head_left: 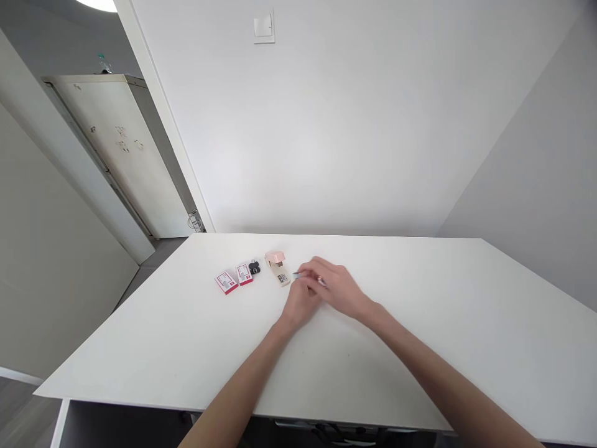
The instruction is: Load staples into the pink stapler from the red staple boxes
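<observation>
Both my hands meet over the middle of the white table (420,323). My right hand (338,287) lies partly over my left hand (301,305), and their fingers are curled together around a small thin object (297,274) whose pale blue tip pokes out to the left. I cannot name that object. Just left of the fingertips stands a small beige and pink stapler (277,266), close to the hands but not touched.
Further left on the table lie two small red-and-white boxes (226,282) (244,274) and a small black item (254,268). A wall with a light switch (263,27) rises behind the table. A door (125,149) stands at the left.
</observation>
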Tool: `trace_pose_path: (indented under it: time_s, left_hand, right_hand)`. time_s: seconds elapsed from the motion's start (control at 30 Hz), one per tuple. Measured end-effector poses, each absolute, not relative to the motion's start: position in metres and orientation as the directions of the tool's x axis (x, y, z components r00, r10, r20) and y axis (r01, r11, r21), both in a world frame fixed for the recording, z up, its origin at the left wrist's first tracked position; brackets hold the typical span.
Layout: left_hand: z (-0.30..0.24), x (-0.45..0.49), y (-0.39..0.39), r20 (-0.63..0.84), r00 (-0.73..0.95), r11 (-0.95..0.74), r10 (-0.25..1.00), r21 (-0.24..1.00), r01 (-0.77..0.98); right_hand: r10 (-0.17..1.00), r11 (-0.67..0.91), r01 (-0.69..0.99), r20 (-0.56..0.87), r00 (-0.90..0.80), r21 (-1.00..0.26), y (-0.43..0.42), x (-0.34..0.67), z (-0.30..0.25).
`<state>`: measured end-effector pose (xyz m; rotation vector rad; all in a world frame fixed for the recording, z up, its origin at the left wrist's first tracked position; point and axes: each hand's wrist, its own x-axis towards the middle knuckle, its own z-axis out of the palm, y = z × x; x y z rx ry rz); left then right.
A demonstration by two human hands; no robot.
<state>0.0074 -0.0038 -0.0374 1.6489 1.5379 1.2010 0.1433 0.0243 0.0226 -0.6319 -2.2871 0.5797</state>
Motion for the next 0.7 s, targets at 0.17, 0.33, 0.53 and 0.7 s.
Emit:
trace_pose_path:
  time_s: [0.17, 0.33, 0.53, 0.7]
  left_hand:
    - [-0.037, 0.01, -0.006, 0.231, -0.104, -0.146, 0.967, 0.845, 0.515]
    - [-0.04, 0.01, -0.005, 0.233, -0.071, -0.147, 0.97, 0.793, 0.591]
    - [-0.04, 0.012, -0.003, 0.232, -0.031, -0.163, 0.972, 0.766, 0.622]
    - [-0.039, 0.013, -0.002, 0.231, -0.014, -0.17, 0.973, 0.756, 0.632]
  right_hand:
    - [0.731, 0.673, 0.361, 0.507, -0.457, -0.646, 0.058, 0.21, -0.019]
    - [0.784, 0.575, 0.336, 0.385, -0.486, -0.746, 0.065, 0.232, -0.042]
    - [0.78, 0.548, 0.374, 0.296, -0.551, -0.748, 0.067, 0.231, -0.048]
    - [0.794, 0.579, 0.431, 0.358, -0.491, -0.692, 0.071, 0.232, -0.056]
